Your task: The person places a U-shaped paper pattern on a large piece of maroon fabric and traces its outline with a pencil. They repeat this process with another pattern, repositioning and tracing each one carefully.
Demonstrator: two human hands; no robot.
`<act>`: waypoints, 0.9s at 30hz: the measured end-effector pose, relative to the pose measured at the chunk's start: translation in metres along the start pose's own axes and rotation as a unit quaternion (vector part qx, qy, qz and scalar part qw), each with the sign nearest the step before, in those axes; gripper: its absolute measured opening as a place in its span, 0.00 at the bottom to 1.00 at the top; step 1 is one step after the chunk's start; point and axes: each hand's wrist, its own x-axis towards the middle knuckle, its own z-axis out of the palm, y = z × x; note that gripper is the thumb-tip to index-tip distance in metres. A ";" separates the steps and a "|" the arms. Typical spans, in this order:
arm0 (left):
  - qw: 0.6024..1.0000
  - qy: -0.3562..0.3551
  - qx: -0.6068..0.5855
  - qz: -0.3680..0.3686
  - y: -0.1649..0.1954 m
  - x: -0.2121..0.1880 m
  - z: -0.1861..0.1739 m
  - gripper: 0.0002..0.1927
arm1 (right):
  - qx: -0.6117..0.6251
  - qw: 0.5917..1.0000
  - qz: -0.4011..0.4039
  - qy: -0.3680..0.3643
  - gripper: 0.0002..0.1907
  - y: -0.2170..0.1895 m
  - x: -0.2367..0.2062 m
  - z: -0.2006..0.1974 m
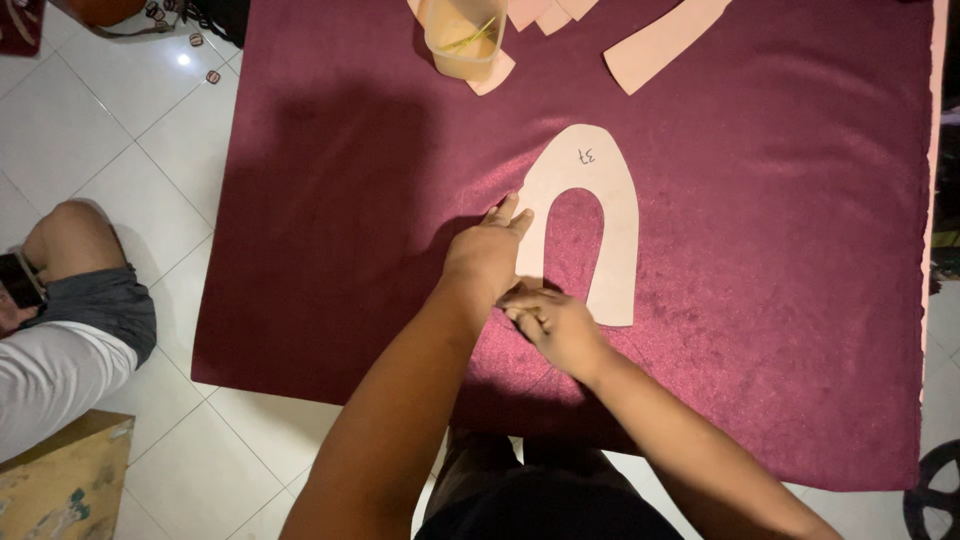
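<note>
On the white tiled floor [130, 150] a large sheet of maroon fabric [760, 300] is spread flat, its pinkish underside seen along the right edge. A horseshoe-shaped paper pattern [612, 215], pale pink with a handwritten mark near its rounded top, is laid on the fabric near the middle.

The left hand [485, 255] is pressed flat, fingers extended, on the left leg of the pattern. The right hand [555, 325] is curled at the foot of that leg, touching the left hand; its fingertips are bunched as if pinching something, but what is held cannot be told.

At the top edge, a translucent plastic cup [462, 35] with a yellowish content is set on further pale pink pattern pieces [665, 40], one a long curved strip.

At left, another person's bent knee [75, 235] in grey shorts is seen on the tiles, and a brown cardboard box [60, 480] is noted at the lower left corner.
</note>
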 end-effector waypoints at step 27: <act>0.998 -0.067 0.006 -0.007 0.003 -0.006 -0.013 0.59 | -0.098 0.993 0.050 0.042 0.08 0.016 -0.026 -0.035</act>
